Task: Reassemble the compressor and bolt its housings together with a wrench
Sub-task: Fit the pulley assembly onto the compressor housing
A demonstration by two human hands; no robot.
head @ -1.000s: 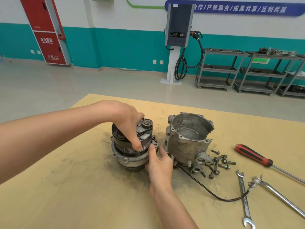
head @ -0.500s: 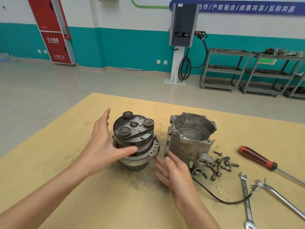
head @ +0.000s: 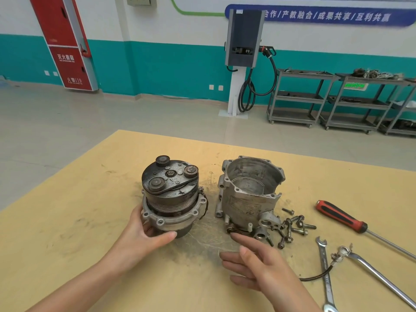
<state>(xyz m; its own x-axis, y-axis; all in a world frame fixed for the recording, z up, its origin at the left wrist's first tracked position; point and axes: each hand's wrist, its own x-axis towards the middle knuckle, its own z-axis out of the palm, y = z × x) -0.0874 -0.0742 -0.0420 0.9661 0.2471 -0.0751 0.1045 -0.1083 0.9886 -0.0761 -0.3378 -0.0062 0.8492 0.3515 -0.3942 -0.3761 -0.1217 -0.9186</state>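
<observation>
The compressor's front housing [head: 172, 199], with its dark pulley and clutch plate on top, stands upright on the yellow table [head: 67, 233]. My left hand [head: 144, 235] cups its lower flange, fingers behind the left side and thumb against the base in front. The empty rear housing [head: 247, 197] stands just to its right, open end up, apart from it. My right hand [head: 258, 264] hovers in front of that housing with fingers spread, touching nothing. Several bolts [head: 292, 226] lie beside the rear housing. An open-ended wrench [head: 325, 273] lies at the right.
A red-handled screwdriver [head: 340, 217] and a long chrome wrench [head: 380, 278] lie at the table's right side. A black wire [head: 315, 276] runs from the rear housing across the open-ended wrench. Grey shelving carts [head: 301, 97] stand far back by the wall.
My left hand has dropped from the pulley's side to the front housing's base. My right hand has drawn back towards me, away from the housings.
</observation>
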